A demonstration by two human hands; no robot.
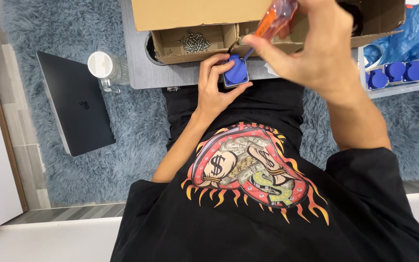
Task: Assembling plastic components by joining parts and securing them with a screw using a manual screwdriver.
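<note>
A shaggy grey-blue rug (136, 131) fills the middle of the frame, and the person's black printed T-shirt (267, 213) takes up the lower centre. A closed dark laptop (76, 104) lies on the rug at the left. Along the top edge sits a grey tabletop (170, 75) bearing an open brown cardboard box (195, 14), whose small compartment holds a heap of short metal screws (195, 42). At the upper right a clear tray (403, 85) carries a row of blue round caps (403, 72), at least 4 in view. A clear glass jar with a white lid (105, 68) stands on the rug, just beside the table's left end.

The right hand (316, 53), upper centre right, is closed around a screwdriver with a translucent orange handle (277, 19). The tool's long axis runs on a slant: handle toward the top edge, thin shaft going down and left, tip pointing at the top of a small blue socket piece with a pale square base (235, 73).

The left hand (214, 90), just below the table's near edge at centre, is curled partly shut, thumb and fingers pinching the blue piece by its left and lower sides. The piece sits at the table edge, above and right of that palm, and below and left of the right hand.
</note>
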